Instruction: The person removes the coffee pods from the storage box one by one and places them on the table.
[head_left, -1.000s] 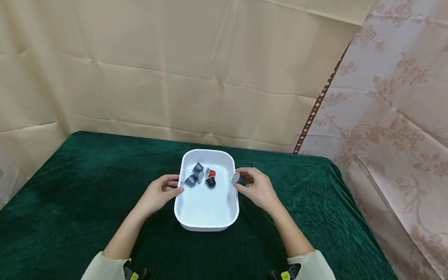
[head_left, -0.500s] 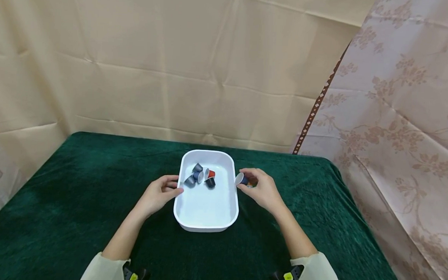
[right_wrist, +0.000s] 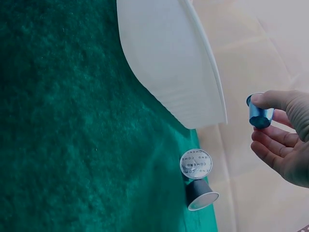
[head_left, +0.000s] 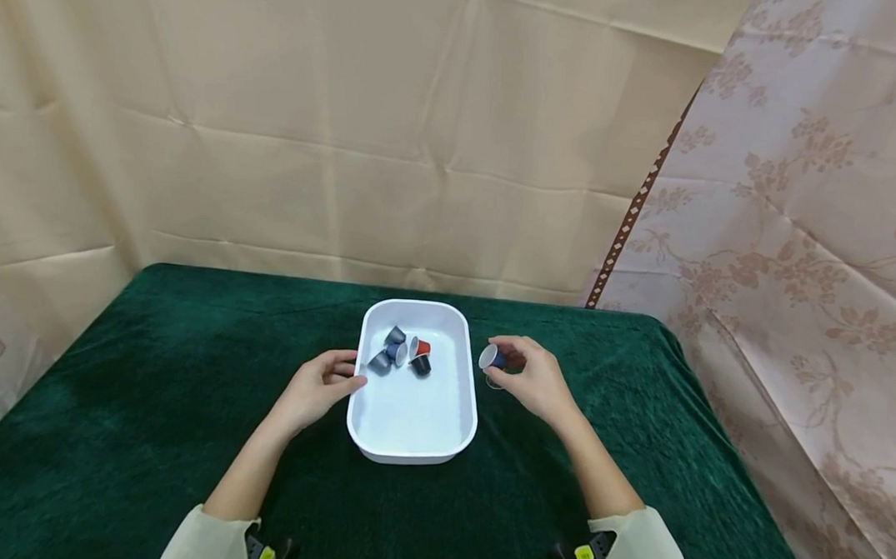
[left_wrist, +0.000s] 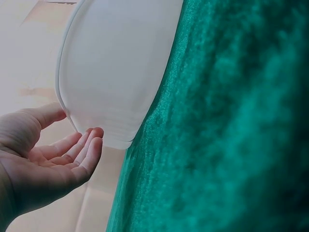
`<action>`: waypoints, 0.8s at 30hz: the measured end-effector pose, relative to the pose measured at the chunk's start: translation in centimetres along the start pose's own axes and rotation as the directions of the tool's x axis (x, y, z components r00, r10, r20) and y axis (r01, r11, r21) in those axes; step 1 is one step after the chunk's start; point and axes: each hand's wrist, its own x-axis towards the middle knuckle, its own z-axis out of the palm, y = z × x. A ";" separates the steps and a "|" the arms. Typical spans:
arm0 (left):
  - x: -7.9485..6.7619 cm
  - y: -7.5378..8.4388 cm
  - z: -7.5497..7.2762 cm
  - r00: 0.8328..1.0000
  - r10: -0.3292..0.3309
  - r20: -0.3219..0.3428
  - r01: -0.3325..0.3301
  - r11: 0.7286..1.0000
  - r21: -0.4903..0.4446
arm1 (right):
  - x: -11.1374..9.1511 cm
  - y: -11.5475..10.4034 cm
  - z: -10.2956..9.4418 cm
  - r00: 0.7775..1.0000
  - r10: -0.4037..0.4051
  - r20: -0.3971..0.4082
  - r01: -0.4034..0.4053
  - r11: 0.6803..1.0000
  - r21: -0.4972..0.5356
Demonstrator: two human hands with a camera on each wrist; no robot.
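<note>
My right hand (head_left: 534, 381) pinches a blue coffee capsule (head_left: 491, 356) between thumb and fingers, raised just right of the white tray (head_left: 411, 428). Its pale lid faces left toward the tray in the head view. At the tray's left side, my left hand (head_left: 323, 391) holds the rim, thumb over the edge and curled fingers against the outer wall (left_wrist: 116, 72). In the tray's far half lie several capsules: a red one (head_left: 422, 346), a black one (head_left: 421, 364), a blue one (head_left: 396, 351) and greyish ones (head_left: 380, 362).
On the cloth below my right hand, the right wrist view shows a capsule with a printed foil lid (right_wrist: 196, 164) beside a dark grey capsule (right_wrist: 200, 194). A green velvety cloth (head_left: 150, 400) covers the table. Beige curtain (head_left: 274, 138) hangs behind, a floral one (head_left: 810, 245) at right.
My right hand has moved right, carrying the blue capsule from over the tray's right rim to just outside it. A capsule lid now shows below that hand. My left hand stays put.
</note>
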 end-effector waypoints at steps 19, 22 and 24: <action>0.1 0.0 -0.1 1.000 0.006 0.008 -0.006 1.000 -0.007 | -0.4 1.6 -1.0 0.999 0.010 -0.039 -0.011 1.000 -0.009; 0.1 0.0 -0.1 1.000 0.004 0.007 -0.004 1.000 -0.005 | -0.5 1.9 -1.1 0.999 0.024 -0.036 -0.025 1.000 -0.012; 0.1 0.0 -0.1 1.000 0.002 0.007 -0.002 1.000 -0.003 | -0.6 2.0 -1.1 0.999 0.035 -0.031 -0.035 0.999 -0.010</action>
